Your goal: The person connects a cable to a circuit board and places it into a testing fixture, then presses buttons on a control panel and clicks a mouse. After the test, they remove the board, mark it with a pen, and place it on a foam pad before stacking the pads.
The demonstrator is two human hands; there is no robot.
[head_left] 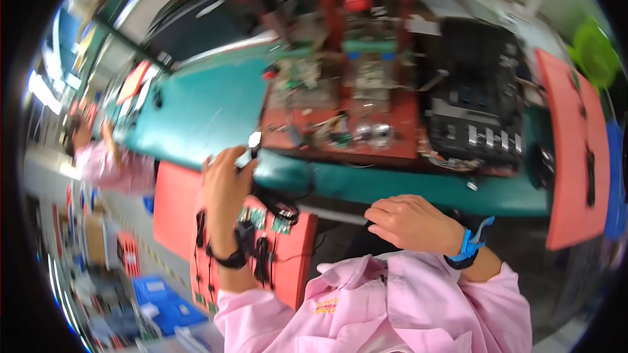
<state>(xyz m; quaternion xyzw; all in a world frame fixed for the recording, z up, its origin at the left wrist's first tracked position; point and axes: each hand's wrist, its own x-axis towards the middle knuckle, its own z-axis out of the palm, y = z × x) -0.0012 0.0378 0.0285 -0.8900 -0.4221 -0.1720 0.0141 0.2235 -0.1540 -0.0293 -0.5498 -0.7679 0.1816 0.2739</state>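
In the head view: left hand (226, 176) at the near edge of the green desk (203, 104), fingers bent; impossible to tell whether gripping anything. Just beyond and to the right of its fingertips, one small shiny piece (254, 138), touching or apart unclear in the blur. Close to the right of the left wrist, one looped dark cable (282, 209). Right hand (409, 222) short of the desk edge, palm down, fingers loosely bent; nothing visibly held, palm side hidden.

As for progress, probably partway through handling: circuit boards (281, 225) and black leads (263, 261) laid out below and to the right of the left hand on a pink board (297, 258), neither visibly in a hand. Amount done or left not readable from this.

By count: three pink boards in all, one under those parts, one left of the left hand, one far right of the right hand; at least three circuit boards; at least two black leads. Beyond both hands, one red fixture (399, 137) with two round silvery parts (383, 133). Beyond the right hand, one black case (481, 108).
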